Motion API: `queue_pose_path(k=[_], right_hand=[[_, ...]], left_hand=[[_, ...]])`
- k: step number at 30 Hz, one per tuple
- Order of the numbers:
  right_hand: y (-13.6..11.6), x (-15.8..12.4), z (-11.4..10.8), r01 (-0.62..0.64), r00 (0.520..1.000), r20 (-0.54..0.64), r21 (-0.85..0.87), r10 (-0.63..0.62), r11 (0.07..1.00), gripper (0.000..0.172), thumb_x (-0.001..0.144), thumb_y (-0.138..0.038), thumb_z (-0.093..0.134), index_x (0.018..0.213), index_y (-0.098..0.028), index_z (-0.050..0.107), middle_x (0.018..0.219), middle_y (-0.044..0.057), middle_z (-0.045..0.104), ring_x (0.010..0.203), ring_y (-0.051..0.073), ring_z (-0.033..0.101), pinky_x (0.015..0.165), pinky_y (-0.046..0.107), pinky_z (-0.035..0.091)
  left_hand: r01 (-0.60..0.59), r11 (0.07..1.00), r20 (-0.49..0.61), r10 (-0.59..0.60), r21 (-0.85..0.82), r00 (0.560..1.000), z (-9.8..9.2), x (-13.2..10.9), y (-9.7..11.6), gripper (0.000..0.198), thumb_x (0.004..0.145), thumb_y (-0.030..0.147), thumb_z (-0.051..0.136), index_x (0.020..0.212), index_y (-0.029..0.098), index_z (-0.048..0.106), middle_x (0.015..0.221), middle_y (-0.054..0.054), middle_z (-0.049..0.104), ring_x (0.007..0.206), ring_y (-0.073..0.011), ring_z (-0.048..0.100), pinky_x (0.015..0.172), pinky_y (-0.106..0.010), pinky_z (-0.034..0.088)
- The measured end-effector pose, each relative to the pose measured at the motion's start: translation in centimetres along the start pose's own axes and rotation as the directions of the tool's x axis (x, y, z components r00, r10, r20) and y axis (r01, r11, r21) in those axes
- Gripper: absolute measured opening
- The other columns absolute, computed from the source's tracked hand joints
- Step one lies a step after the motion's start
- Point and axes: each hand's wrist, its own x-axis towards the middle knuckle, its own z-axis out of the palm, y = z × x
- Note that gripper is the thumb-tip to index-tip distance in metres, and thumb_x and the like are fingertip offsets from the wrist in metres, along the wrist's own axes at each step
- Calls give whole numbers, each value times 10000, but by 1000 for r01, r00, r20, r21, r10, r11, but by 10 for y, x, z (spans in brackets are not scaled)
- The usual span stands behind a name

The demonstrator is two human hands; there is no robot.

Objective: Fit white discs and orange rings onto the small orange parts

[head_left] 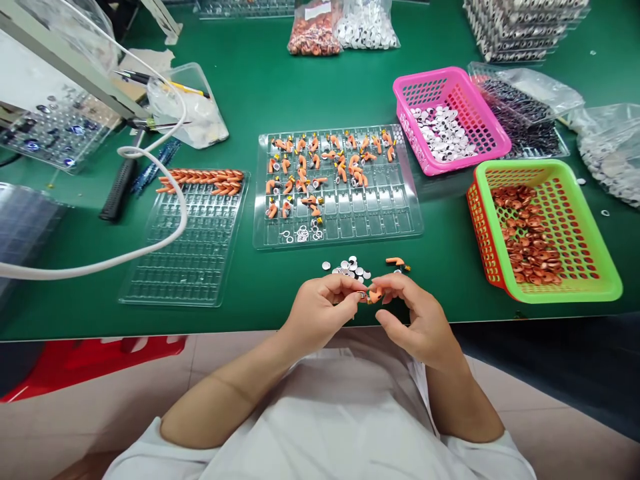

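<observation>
Near the table's front edge, my left hand (pixel 325 308) pinches a small orange curved plastic part (pixel 375 295) between thumb and fingers. It seems to have a brass-coloured bit and a metal ring at its end, partly hidden by fingertips. My right hand (pixel 419 317) touches the same part with its forefinger, while its thumb stands apart below. Just beyond the hands lie loose white round discs (pixel 352 267). Another orange part with a brass tip (pixel 397 262) rests by the right fingers. Ahead, a clear compartment tray (pixel 370 217) holds many similar orange parts and several white rings (pixel 303 233).
On the right stand a pink basket (pixel 427 162) of white discs and a green basket (pixel 595 247) of copper-coloured pieces. Left lie another clear tray (pixel 175 267) with orange parts, a black-handled tool (pixel 119 190) and a white hose (pixel 183 207). Filled bags (pixel 316 30) sit behind.
</observation>
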Motion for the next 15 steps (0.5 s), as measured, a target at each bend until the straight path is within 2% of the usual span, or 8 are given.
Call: queue_pose_path(k=[2,5,8,15], right_hand=[[-1,1,3,15,1000,-24,-18,-16,1000,429,797,-140,671,1200,-248,572,1038,20,676,941,180,634,868,312,518],[-2,4,7,49,996,-72,-73,-54,996,320,822,-138,662,1117,-245,602,1022,14,671,912,163,631,852,296,513],[-2,7,11,74,987,-135,-85,-85,994,222,868,-123,610,1061,-232,622,1032,31,675,950,169,635,860,303,511],[-3,6,11,61,981,-180,-91,-76,994,177,836,-92,618,958,-220,624,958,26,678,909,174,647,851,316,512]], left_hand=[[-8,1000,11,8,9,1000,1,-1,-2,122,814,172,671,884,132,762,808,-63,773,715,-162,704,625,-231,574],[-15,1000,34,16,-11,999,3,-2,-1,162,856,215,662,943,135,773,875,-79,788,810,-199,734,722,-275,613],[-6,1000,66,7,-19,998,4,-4,3,186,865,233,675,981,141,786,933,-79,796,798,-185,742,747,-266,629],[6,996,126,6,-90,992,0,-4,2,183,855,218,717,1009,176,806,926,-50,807,774,-165,752,776,-251,642]])
